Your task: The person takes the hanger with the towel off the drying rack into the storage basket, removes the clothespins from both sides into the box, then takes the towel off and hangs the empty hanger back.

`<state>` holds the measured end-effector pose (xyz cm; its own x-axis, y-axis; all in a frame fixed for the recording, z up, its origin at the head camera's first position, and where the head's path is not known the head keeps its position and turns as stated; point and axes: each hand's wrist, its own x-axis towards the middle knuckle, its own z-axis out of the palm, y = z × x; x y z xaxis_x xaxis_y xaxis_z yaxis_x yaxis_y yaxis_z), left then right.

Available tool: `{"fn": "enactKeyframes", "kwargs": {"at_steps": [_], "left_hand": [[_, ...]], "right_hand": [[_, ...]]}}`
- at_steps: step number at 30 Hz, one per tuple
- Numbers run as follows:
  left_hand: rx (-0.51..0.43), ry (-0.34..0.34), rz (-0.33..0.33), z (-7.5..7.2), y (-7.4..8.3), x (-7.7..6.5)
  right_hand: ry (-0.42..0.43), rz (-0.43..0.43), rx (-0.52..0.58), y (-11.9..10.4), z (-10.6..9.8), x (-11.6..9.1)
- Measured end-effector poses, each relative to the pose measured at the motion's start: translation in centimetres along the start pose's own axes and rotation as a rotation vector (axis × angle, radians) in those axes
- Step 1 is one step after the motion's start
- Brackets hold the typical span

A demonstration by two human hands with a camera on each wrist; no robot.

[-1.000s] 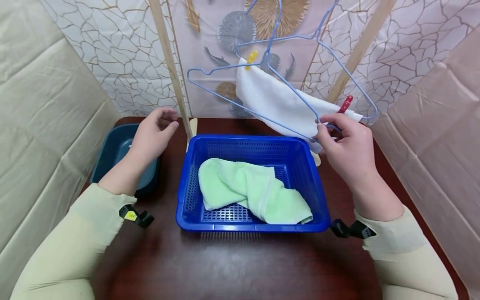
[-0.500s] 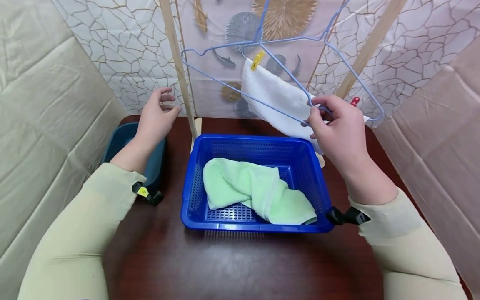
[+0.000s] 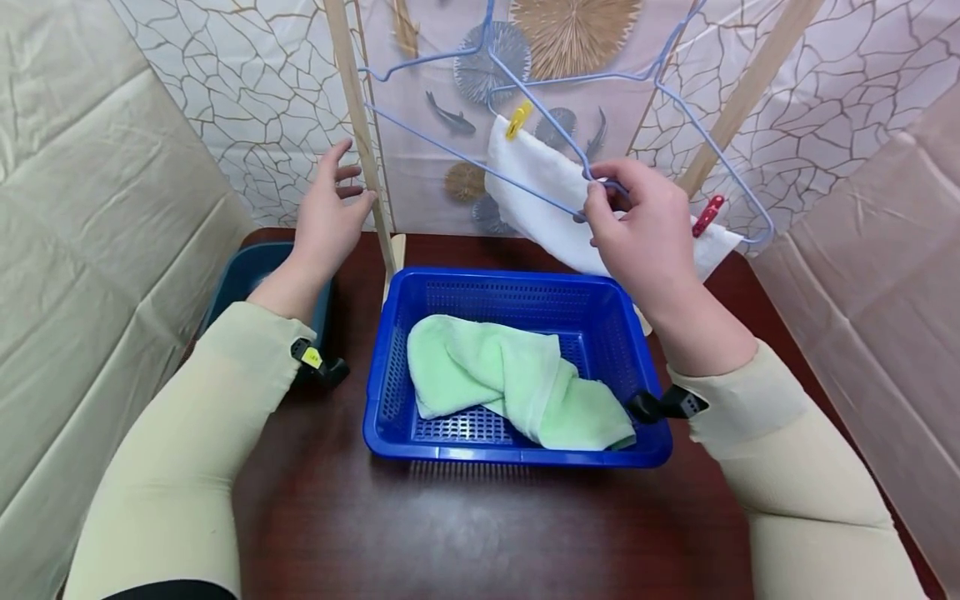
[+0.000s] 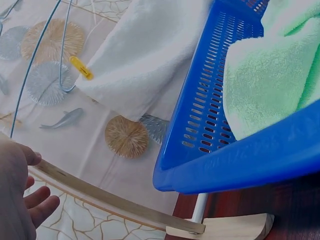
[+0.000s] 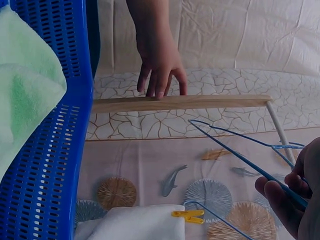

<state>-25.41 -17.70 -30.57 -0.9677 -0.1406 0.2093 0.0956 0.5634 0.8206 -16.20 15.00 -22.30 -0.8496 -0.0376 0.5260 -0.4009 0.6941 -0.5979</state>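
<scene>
My right hand [image 3: 645, 225] pinches a blue wire clothes hanger [image 5: 240, 157] by one lower corner, above the basket's far right side. Its hook end lies beyond the top of the head view. Fingers spread, my left hand [image 3: 330, 212] is beside the left wooden post [image 3: 352, 100] and holds nothing; whether it touches the post I cannot tell. Behind the right hand, a white towel [image 3: 536, 192] hangs on a second blue hanger [image 3: 712, 150], clipped by a yellow clothespin [image 3: 518, 120] and a red clothespin [image 3: 708, 216].
A blue perforated basket [image 3: 517, 454] stands mid-table with a crumpled light green towel [image 3: 517, 375] inside. To its left is a dark teal basin [image 3: 255, 258], partly behind the left forearm. Another wooden post [image 3: 735, 92] rises at right. Patterned sheets surround the table.
My right hand has moved up and to the left with the hanger, whose left end now reaches the left post. My left hand has risen towards that post, fingers spreading.
</scene>
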Motion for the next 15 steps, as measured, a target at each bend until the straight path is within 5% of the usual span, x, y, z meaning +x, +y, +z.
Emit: {"fn": "enactKeyframes", "kwargs": {"at_steps": [15], "left_hand": [[-0.035,0.002,0.019,1.0,0.1,0.4]], "right_hand": [[0.01,-0.08,-0.085,0.6,2.7,0.9]]}}
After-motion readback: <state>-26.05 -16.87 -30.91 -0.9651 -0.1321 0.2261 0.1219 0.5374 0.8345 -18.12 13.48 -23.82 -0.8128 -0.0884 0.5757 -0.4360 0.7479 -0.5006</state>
